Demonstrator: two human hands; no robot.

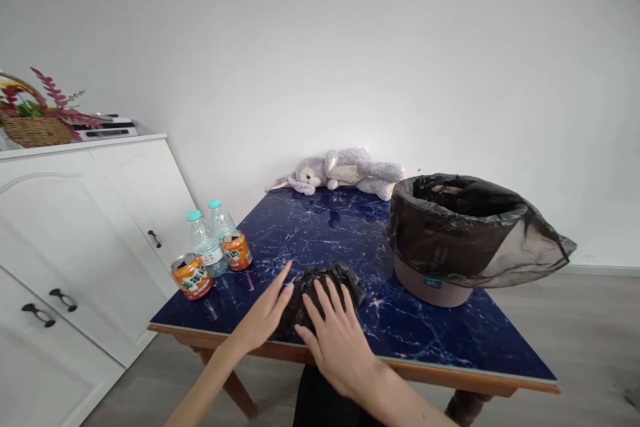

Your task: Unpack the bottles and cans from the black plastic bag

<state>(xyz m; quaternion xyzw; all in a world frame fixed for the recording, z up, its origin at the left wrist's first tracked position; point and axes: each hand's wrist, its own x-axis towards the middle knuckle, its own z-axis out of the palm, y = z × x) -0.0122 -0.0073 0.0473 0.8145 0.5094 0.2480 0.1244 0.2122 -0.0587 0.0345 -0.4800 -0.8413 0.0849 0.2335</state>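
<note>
A crumpled black plastic bag (345, 273) lies near the front edge of the blue marbled table (305, 227). My right hand (335, 333) rests on top of it, fingers stretched out and apart. At the bag's left side is my left hand (265, 313), its fingers straight and its thumb touching or close to the plastic. Part of the bag is hidden under my hands. To the right stands a trash bin (425, 287) lined with a black bag (445, 240), whose loose end hangs out on the right.
Two orange cans (191, 277) and two clear bottles (220, 220) with teal caps stand at the table's left edge. A grey plush rabbit (345, 170) lies at the back against the wall. White cabinets (90, 227) on the left carry a flower basket (37, 130).
</note>
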